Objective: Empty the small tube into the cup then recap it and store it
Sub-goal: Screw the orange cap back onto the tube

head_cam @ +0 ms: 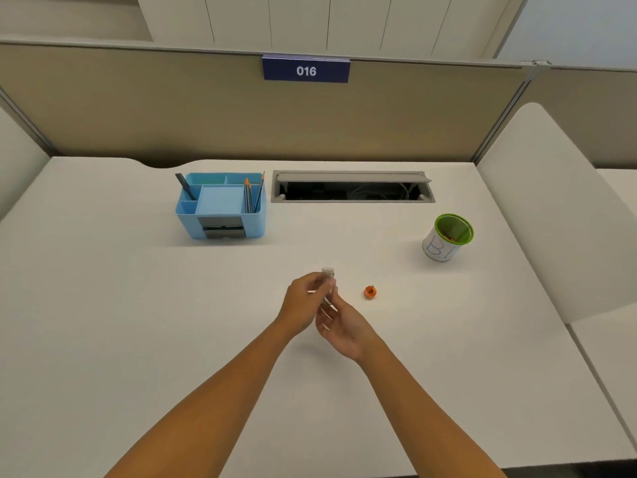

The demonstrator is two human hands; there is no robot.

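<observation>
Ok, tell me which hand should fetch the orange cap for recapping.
The right hand, probably. The small orange cap lies on the white desk just to that hand's side, apart from it, while the left hand grips the small clear tube upright and sits farther from the cap.

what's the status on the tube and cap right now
Both hands, left hand and right hand, grip the small clear tube, uncapped. Orange cap on white desk. Green-rimmed cup far right, path clear.
</observation>
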